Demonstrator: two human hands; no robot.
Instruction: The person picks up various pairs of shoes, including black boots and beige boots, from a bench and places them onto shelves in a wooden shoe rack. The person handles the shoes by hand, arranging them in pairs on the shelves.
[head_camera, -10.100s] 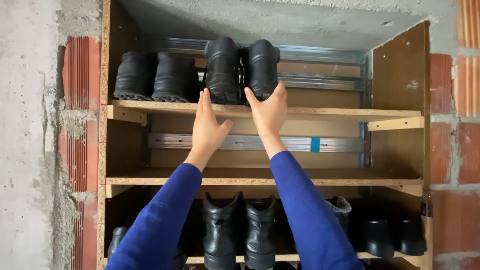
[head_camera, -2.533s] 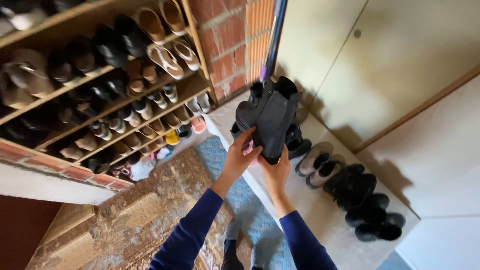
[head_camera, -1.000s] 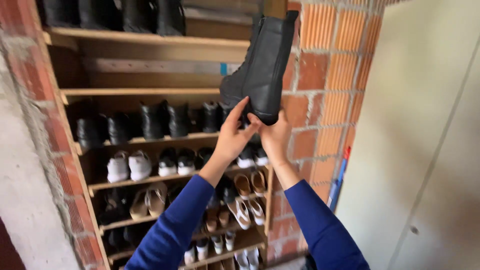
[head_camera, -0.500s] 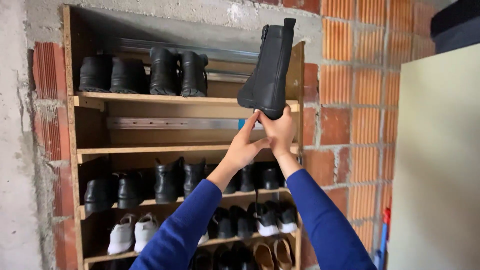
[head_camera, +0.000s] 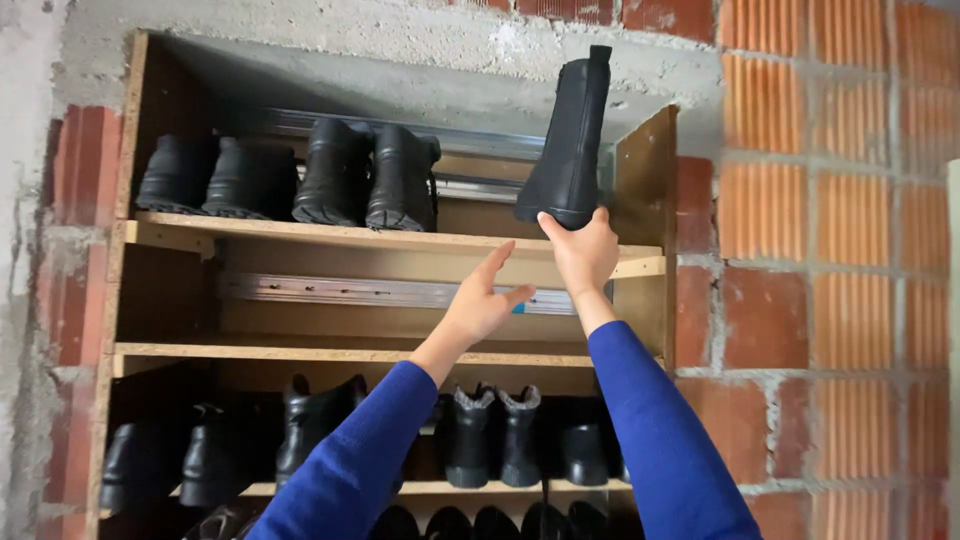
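Up high, the right hand (head_camera: 585, 255) grips a black boot (head_camera: 572, 140) by its sole, just above the top shelf (head_camera: 300, 235). Beside it, the left hand (head_camera: 480, 305) is released, fingers spread, holding nothing.

Matt black leather boot (head_camera: 572, 140); rough chipboard shelf (head_camera: 330, 237).

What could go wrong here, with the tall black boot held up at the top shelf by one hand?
The right hand alone grips the tall black boot by its heel, the left hand open below, so it might tip or slip. Its top stands near the concrete lintel and could catch. Swinging left, it may knock the boots on the top shelf.
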